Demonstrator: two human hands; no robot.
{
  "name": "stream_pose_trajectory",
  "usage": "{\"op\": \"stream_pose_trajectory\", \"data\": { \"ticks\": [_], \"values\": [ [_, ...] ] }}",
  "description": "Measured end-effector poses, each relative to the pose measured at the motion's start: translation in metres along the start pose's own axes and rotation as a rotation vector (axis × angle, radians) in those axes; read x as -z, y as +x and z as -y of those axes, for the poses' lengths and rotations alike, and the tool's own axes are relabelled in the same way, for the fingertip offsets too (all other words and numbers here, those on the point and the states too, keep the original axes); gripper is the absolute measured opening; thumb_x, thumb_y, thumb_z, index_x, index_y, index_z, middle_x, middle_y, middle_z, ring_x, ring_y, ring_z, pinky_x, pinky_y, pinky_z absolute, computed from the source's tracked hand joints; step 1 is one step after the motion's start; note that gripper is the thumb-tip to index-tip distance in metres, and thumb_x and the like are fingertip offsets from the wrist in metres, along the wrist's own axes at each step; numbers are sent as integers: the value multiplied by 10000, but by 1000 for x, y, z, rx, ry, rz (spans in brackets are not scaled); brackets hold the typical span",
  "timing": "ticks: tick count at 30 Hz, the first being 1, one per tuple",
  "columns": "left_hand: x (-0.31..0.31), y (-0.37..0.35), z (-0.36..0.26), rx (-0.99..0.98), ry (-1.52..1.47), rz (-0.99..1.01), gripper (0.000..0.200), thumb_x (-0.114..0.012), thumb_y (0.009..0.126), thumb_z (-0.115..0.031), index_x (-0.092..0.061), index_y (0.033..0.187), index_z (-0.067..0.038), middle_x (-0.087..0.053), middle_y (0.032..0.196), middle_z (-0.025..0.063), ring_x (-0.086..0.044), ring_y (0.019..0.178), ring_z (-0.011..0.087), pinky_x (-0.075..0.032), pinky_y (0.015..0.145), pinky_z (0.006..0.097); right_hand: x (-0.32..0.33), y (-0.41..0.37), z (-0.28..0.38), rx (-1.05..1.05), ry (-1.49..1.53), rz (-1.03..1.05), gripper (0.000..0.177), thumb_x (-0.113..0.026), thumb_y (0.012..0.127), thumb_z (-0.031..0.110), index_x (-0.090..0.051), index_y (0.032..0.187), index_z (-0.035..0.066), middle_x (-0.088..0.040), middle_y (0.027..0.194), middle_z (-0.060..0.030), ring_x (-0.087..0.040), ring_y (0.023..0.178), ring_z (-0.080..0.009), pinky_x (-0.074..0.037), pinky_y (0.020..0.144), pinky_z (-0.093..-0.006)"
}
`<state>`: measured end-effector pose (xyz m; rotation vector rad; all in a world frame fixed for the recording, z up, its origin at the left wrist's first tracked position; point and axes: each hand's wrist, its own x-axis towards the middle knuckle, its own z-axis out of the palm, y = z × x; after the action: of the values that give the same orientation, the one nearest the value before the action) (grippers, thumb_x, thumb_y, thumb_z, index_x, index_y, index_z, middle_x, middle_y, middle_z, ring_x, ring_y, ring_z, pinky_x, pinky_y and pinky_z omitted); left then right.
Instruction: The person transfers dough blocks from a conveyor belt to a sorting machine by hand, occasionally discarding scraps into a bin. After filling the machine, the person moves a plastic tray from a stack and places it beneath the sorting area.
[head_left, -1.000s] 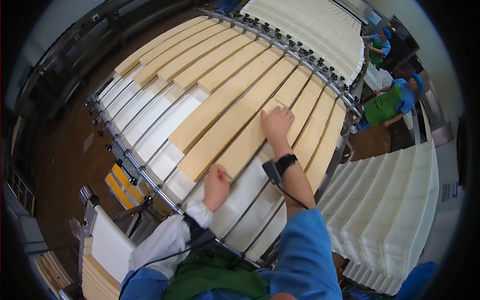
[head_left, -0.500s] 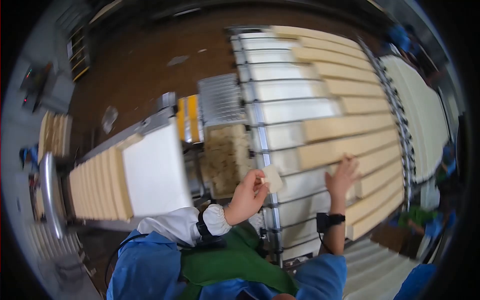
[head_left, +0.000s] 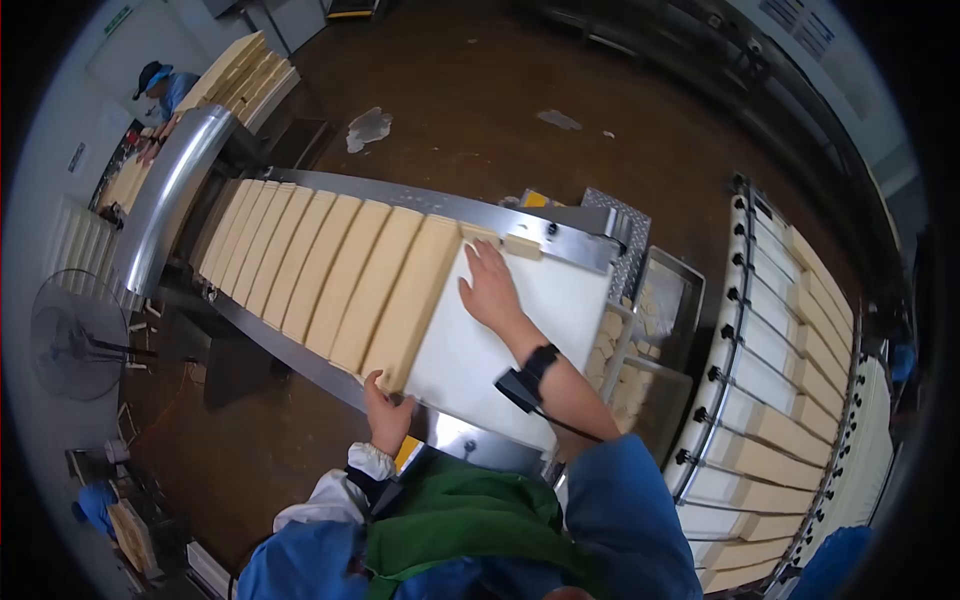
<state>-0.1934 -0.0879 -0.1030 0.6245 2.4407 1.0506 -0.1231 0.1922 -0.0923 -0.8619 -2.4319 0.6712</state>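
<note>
Several long pale slabs point(head_left: 350, 270) stand side by side on a white conveyor belt point(head_left: 510, 345). My left hand point(head_left: 387, 412) is at the near end of the last slab point(head_left: 420, 300), thumb and fingers apart. Across the belt, my right hand point(head_left: 491, 290) lies at that slab's far end, fingers stretched out. A short pale strip point(head_left: 522, 247) rests by the belt's far edge, just right of my right fingertips. Neither hand has anything closed in its fingers.
At right, a slatted conveyor point(head_left: 745, 400) carries more slabs. Metal trays point(head_left: 678, 290) with pale pieces sit between the conveyors. A curved metal cover point(head_left: 180, 195) spans the belt's left end. A person point(head_left: 172, 88) works at upper left; a fan point(head_left: 80, 335) stands at left.
The view has swung left to the slab-filled belt. My right hand has left the slatted conveyor for the slab's far end. My left hand no longer holds the small pale piece.
</note>
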Motion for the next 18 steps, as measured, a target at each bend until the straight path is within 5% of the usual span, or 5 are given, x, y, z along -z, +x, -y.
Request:
{"op": "stream_pose_trajectory", "data": {
  "ticks": [7,14,18],
  "values": [
    [34,45,28,78,-235,347,918,-834,717,-281,-308,1435,-55,-635,983,125,-612,827,185,-511,705,312,-100,62,17,-52,-314,65,598,-548,896,265,-400,1358,-85,-354,1461,-248,-286,1386,-371,-189,1160,-460],
    [29,64,22,278,-471,523,935,-846,697,-169,-280,1419,12,-576,1215,187,-607,1055,250,-509,882,325,-86,101,43,-296,-433,-4,536,-648,725,281,-536,1139,-40,-523,1136,-183,-446,1147,-333,-291,1030,-502],
    [18,67,27,197,-482,573,873,-851,664,-158,-343,1360,-16,-595,1178,177,-605,1060,270,-502,890,358,-67,95,35,-399,-457,55,567,-684,650,360,-569,1051,-24,-521,1083,-176,-456,1091,-328,-310,1000,-471]
  ]
}}
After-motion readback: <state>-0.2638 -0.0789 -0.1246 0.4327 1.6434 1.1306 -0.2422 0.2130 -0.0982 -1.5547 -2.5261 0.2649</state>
